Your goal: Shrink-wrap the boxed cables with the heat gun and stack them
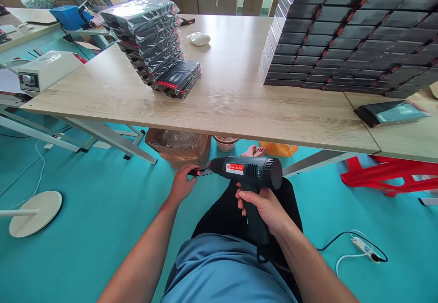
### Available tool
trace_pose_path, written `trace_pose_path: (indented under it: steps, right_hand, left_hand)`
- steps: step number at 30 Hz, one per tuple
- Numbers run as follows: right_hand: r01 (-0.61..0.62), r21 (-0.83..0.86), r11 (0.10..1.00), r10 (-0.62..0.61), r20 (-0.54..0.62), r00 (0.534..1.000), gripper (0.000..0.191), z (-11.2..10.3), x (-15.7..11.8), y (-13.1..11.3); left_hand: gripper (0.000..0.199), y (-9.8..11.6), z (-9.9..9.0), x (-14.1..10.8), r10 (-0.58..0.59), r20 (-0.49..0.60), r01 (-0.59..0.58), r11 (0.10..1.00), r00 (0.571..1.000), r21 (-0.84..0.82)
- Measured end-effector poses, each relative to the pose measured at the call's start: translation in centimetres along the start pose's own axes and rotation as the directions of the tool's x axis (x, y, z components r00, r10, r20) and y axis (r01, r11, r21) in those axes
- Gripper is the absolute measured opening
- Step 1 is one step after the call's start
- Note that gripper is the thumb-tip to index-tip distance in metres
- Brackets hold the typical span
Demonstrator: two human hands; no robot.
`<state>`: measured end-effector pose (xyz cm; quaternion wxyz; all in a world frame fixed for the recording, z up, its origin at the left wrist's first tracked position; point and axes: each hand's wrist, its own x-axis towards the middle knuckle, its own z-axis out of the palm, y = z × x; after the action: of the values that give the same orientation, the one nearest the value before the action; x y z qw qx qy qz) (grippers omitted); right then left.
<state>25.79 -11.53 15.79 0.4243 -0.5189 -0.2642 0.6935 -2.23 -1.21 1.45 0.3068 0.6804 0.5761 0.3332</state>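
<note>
My right hand (256, 202) is wrapped round the handle of a dark heat gun (251, 170) with a red and white label. Its nozzle points left, toward my left hand (183, 184). Between the fingers of my left hand is a small black box (194, 172) with a red mark, mostly hidden by the fingers and nozzle. Both hands are over my lap, in front of the table (226, 111). On the table at left stands a stack of film-wrapped black boxes (150, 33). A large stack of dark boxes (342, 43) rises at right.
One box (393, 112) lies at the table's right. A white packet (199, 39) rests behind the wrapped stack. Under the table are a cardboard box (181, 150), a basket (226, 143) and a red plastic frame (390, 175). A power strip (366, 248) with cables lies on the floor.
</note>
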Motion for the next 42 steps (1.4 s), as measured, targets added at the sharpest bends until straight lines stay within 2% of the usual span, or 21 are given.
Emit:
trace_pose_path:
  steps: [5,9,13,15,18,19,21,23,27,31,35,39,40,42]
  right_hand:
    - [-0.026,-0.03,0.999,0.03,0.118,0.993,0.031,0.3,0.0,0.2]
    - [0.0,-0.049,0.999,-0.001,-0.028,1.0,0.032,0.0,0.2,0.3]
    - [-0.016,-0.017,1.0,0.018,0.104,0.994,0.032,-0.3,0.0,-0.1]
    - [0.003,-0.005,1.0,-0.003,0.041,0.999,0.032,-0.8,0.1,-0.1]
    - [-0.011,-0.043,0.999,0.004,-0.154,0.988,0.032,-1.9,0.4,0.2]
    - [-0.022,-0.051,0.998,0.013,-0.161,0.987,0.032,-2.2,0.4,0.3]
    - [-0.022,-0.035,0.999,0.018,-0.091,0.996,0.033,-2.4,0.3,0.6]
    - [-0.005,-0.005,1.0,0.005,-0.033,0.999,0.035,-2.2,0.0,0.8]
    - [0.002,-0.034,0.999,-0.004,-0.079,0.997,0.034,-1.5,-0.2,0.8]
    - [0.009,-0.039,0.999,-0.008,0.029,1.0,0.035,-1.3,-0.1,0.7]
    - [0.002,-0.059,0.998,-0.006,-0.059,0.998,0.03,-0.3,-0.1,0.6]
    - [-0.024,-0.037,0.999,0.029,0.116,0.993,0.029,1.6,-0.1,0.7]
    - [-0.013,-0.035,0.999,0.017,0.12,0.993,0.029,1.8,0.0,0.7]
    - [0.007,-0.046,0.999,-0.006,0.024,1.0,0.028,1.8,0.4,0.6]
  left_hand:
    - [0.033,0.1,-0.3,0.3,0.015,-0.019,-0.015,1.0,1.0,0.0]
    - [0.04,0.3,0.0,0.4,0.009,-0.009,-0.009,1.0,1.0,-0.002]
    - [0.037,0.2,0.3,0.6,-0.042,-0.005,0.042,0.997,0.999,-0.069]
    - [0.036,0.2,0.4,0.6,-0.096,-0.017,0.094,0.99,0.995,-0.102]
    - [0.037,0.1,0.2,0.6,-0.152,-0.011,0.149,0.979,0.988,-0.138]
    - [0.037,0.0,0.2,0.5,-0.163,-0.007,0.16,0.975,0.987,-0.152]
    - [0.038,-0.2,0.1,0.5,-0.183,-0.012,0.178,0.968,0.983,-0.179]
    - [0.038,-0.4,0.1,0.4,-0.197,-0.02,0.189,0.961,0.98,-0.203]
    - [0.038,-0.4,0.2,0.2,-0.171,0.001,0.168,0.965,0.985,-0.203]
    - [0.038,-0.3,0.0,-0.1,-0.186,-0.015,0.181,0.97,0.982,-0.164]
    - [0.037,-0.1,0.0,-0.3,-0.151,0.0,0.149,0.981,0.989,-0.122]
    - [0.035,0.1,0.1,-0.2,-0.1,0.015,0.101,0.985,0.995,-0.14]
    - [0.036,0.1,0.1,-0.2,-0.109,0.009,0.11,0.983,0.994,-0.146]
    - [0.039,-0.1,0.0,-0.3,-0.145,0.008,0.144,0.978,0.989,-0.148]
